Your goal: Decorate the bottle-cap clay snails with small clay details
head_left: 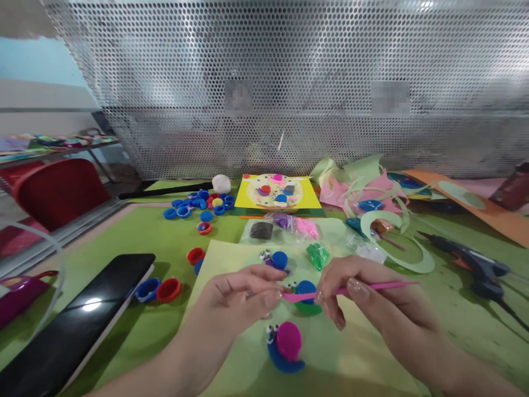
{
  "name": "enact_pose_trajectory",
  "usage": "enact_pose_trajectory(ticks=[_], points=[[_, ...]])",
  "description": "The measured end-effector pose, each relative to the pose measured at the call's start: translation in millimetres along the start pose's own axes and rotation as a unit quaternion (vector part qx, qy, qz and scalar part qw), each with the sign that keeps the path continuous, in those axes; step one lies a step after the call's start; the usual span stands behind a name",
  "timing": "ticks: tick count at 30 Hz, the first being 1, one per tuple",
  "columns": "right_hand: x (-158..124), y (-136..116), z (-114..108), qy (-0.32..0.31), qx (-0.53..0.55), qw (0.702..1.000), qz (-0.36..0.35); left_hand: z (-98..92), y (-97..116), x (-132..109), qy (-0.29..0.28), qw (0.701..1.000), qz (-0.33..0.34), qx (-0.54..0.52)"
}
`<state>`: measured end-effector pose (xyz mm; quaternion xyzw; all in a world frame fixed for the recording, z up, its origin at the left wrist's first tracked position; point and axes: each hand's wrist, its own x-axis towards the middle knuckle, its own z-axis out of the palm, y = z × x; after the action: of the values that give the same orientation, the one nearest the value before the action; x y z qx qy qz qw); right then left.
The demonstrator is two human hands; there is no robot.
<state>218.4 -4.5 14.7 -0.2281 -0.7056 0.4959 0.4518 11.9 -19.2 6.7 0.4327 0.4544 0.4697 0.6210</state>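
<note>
Looks like a craft workshop or classroom, judging by the hot-glue gun (481, 271), loose bottle caps (206, 216), small bags of modelling clay (317, 256), googly-eyed snail figures (289, 342) and pink paper offcuts (341, 194). Backed by a perforated metal panel (173, 82); furnished with a red chair (61, 193) and a second, laden table (88, 146).

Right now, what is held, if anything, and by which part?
A pink modelling tool: right grip around its middle, left grip at its left end, pinch unclear.

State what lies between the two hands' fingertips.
In the head view, a pink tool spans from the left hand to the right hand; behind it is a blue and green snail.
</note>
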Motion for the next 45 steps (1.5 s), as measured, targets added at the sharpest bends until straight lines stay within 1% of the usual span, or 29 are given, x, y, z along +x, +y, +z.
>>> enact_pose_trajectory(ticks=[4,14,19,22,28,33,35,37,38,39,40,41,42,43,44,45], points=[[0.3,-1.0,0.3,-0.001,0.031,0.999,0.026,-0.7,1.4,-1.0,-0.009,1.0,0.01,-0.004],[2.0,-4.5,0.8,-0.007,0.098,0.993,0.068,-0.9,0.2,-1.7,-0.01,1.0,-0.004,-0.027],[3.1,-0.5,-2.0,-0.003,0.159,0.983,0.096,0.0,3.1,-1.0,-0.05,0.998,-0.02,-0.024],[4.7,0.6,-3.3,-0.004,0.187,0.976,0.108,-0.8,4.6,-1.8,-0.058,0.998,-0.018,-0.01],[5.7,-0.6,-3.3,-0.01,0.213,0.969,0.123,-0.7,3.9,-1.5,-0.055,0.998,-0.015,0.006],[5.4,-0.9,-2.8,-0.011,0.218,0.968,0.122,0.9,4.3,-1.0,-0.047,0.998,-0.02,0.021],[5.1,-1.2,-3.0,-0.01,0.22,0.968,0.12,0.4,5.7,-1.8,-0.056,0.998,-0.015,0.028],[5.0,-1.3,-4.3,-0.008,0.221,0.968,0.118,-1.4,7.9,-1.3,-0.06,0.996,-0.006,0.066],[5.2,-1.0,-5.4,-0.005,0.216,0.969,0.116,-3.1,9.0,0.0,-0.061,0.992,0.003,0.109],[5.6,-0.4,-6.9,-0.003,0.208,0.972,0.113,-5.3,10.0,2.2,-0.058,0.981,0.017,0.183],[6.4,0.5,-8.8,0.0,0.199,0.974,0.109,-7.9,10.8,5.4,-0.054,0.959,0.036,0.277],[7.4,1.9,-10.9,0.003,0.187,0.977,0.106,-10.8,11.0,9.3,-0.049,0.924,0.056,0.374],[8.7,3.6,-13.1,0.004,0.173,0.979,0.105,-13.9,10.7,13.7,-0.046,0.879,0.081,0.467],[10.3,5.7,-15.4,0.003,0.156,0.982,0.107,-16.8,9.9,18.2,-0.043,0.842,0.097,0.53],[12.1,8.1,-17.6,0.0,0.136,0.984,0.113,-19.5,8.7,22.5,-0.043,0.815,0.108,0.567],[14.1,10.6,-19.7,-0.004,0.113,0.986,0.123,-21.7,7.2,26.1,-0.044,0.796,0.113,0.592]])
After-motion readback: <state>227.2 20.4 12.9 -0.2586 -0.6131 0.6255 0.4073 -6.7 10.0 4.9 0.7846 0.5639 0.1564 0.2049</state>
